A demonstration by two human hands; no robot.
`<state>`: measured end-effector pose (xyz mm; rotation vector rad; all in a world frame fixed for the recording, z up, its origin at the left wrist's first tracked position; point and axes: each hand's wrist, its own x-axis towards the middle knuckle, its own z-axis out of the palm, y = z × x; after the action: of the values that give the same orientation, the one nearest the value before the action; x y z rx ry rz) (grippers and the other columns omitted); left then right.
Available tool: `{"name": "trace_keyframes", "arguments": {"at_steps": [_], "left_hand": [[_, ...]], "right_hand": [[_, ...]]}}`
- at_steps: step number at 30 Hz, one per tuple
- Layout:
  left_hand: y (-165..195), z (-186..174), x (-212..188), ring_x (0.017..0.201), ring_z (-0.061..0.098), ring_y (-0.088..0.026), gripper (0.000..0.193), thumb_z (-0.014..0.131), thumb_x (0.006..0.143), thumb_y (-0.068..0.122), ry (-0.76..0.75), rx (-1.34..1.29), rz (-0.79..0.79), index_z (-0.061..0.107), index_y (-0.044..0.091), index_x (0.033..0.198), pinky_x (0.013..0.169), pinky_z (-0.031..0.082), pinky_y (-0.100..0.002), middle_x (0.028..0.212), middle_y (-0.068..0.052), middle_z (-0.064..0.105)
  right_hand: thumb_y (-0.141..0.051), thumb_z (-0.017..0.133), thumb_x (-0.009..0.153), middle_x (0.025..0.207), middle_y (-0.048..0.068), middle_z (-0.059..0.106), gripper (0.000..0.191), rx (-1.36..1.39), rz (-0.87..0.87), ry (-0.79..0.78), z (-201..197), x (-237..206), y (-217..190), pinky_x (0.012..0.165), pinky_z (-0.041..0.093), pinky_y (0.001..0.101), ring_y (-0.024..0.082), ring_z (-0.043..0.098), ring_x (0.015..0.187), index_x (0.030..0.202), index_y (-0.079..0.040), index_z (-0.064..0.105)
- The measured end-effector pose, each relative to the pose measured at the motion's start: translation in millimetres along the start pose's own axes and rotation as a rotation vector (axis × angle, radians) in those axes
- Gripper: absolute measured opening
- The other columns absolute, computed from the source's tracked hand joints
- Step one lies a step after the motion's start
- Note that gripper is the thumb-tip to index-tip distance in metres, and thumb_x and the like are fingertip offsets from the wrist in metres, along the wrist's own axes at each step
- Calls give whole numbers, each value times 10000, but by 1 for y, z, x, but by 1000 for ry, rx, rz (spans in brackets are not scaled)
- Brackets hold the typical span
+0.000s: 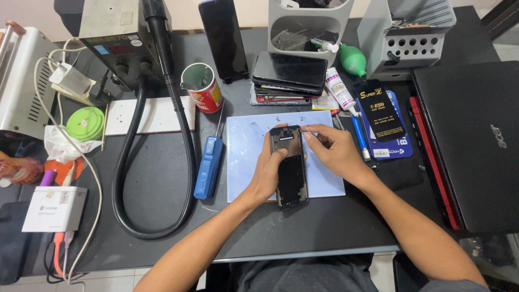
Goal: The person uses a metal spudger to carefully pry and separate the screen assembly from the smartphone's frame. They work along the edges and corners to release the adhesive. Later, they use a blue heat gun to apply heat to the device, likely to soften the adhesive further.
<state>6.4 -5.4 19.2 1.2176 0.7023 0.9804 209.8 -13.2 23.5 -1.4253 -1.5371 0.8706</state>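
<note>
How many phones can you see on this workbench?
At least 4: an opened phone under both hands on the blue mat, a dark phone propped upright at the back, and a stack of two or more; some may be hidden.

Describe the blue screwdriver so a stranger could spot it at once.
Start at the pale blue mat in the middle of the dark desk. Just off its left edge lies the blue screwdriver, beside the thick black hose. It is the only chunky blue handle with a thin metal shaft pointing away.
</note>
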Motion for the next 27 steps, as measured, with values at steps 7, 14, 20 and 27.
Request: {"name": "trace_keyframes", "arguments": {"at_steps": [7, 14, 20, 27], "left_hand": [[0, 1, 0, 1052, 681, -253, 579, 391, 943, 158, -10, -121, -73, 333, 53, 1510, 943, 549, -367, 1270, -172, 607], [-3, 1, 1, 1042, 686, -252, 584, 390, 946, 148, -8, -164, -69, 324, 50, 1518, 935, 559, -380, 1280, -176, 605], [-3, 0, 1, 1044, 690, -261, 584, 387, 944, 147, -6, -158, -79, 322, 54, 1518, 938, 559, -375, 1272, -177, 606], [-6, -2, 2, 1057, 679, -264, 578, 382, 962, 147, -41, -166, -42, 326, 36, 1527, 948, 555, -374, 1264, -188, 610]], "right_hand": [[-192, 690, 995, 901, 88, 756, 228, -319, -265, 121, -1, -2, -10, 570, 491, 230, 46, 639, 630, 1144, -28, 745], [-199, 671, 1003, 755, 41, 726, 247, -138, -98, 100, -2, -1, -7, 555, 463, 231, 45, 585, 614, 1186, -54, 751], [-198, 671, 991, 754, 2, 690, 281, -35, -19, 15, -2, 0, -2, 542, 411, 236, 33, 506, 620, 1214, -44, 746], [-195, 610, 971, 772, -41, 666, 228, 208, 146, -15, -6, 4, -2, 472, 421, 193, 17, 521, 552, 1114, -36, 689]]}}
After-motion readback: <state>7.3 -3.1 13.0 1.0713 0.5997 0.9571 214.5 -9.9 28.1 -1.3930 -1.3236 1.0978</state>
